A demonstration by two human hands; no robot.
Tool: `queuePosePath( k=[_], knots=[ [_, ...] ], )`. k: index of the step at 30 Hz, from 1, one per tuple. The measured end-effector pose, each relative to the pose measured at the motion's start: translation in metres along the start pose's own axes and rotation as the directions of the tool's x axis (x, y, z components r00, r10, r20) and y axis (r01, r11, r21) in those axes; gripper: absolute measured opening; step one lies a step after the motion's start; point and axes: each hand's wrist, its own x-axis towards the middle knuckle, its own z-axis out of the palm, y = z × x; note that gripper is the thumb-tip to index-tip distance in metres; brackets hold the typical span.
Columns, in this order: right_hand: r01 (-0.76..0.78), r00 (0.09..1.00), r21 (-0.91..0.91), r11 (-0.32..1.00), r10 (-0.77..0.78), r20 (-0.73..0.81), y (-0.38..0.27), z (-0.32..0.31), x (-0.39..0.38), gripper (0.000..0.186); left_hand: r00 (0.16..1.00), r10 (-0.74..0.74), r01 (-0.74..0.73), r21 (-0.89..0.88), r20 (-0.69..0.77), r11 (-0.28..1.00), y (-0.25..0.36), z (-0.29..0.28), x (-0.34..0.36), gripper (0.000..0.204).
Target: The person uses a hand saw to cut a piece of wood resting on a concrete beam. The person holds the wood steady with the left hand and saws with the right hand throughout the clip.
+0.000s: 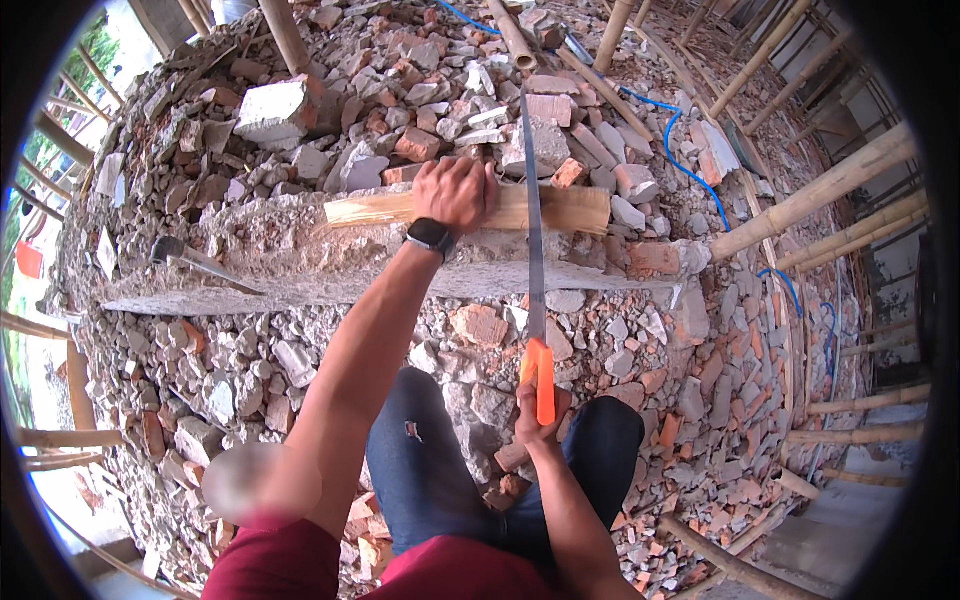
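My left hand, a watch on its wrist, is closed over a pale wooden board lying along the top of a broken concrete ledge. In my right hand, low in the middle of the view, is the orange handle of a hand saw. Its long dark blade points away from me and crosses the board to the right of my left hand. Whether the teeth are cut into the wood I cannot tell.
Brick and concrete rubble surrounds the ledge. A metal tool rests on the ledge at the left. Bamboo poles rise around the edges, more densely at the right. A blue hose snakes over the rubble at the upper right.
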Motion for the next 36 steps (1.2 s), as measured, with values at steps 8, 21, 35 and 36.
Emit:
queuePosePath(
  k=[8,21,35,36],
  knots=[
    [-0.074,0.997,0.06,0.995,0.073,0.024,-0.043,0.018,0.028,0.025,0.868,-0.358,0.348,0.093,0.343,0.933,0.003,-0.013,0.026,0.046],
    [-0.135,0.99,0.093,0.986,0.138,-0.027,-0.057,-0.003,0.023,0.03,0.758,-0.42,0.416,0.127,0.499,0.901,-0.013,-0.001,0.047,0.044],
    [-0.025,0.999,-0.089,0.996,0.022,-0.029,-0.052,-0.002,0.014,0.03,0.679,-0.455,0.481,0.12,0.576,0.868,-0.01,-0.006,0.049,0.049],
    [-0.051,0.998,-0.108,0.993,0.046,-0.042,-0.047,0.004,0.024,0.03,0.679,-0.444,0.471,0.116,0.585,0.874,-0.006,-0.009,0.05,0.048]
  ],
)
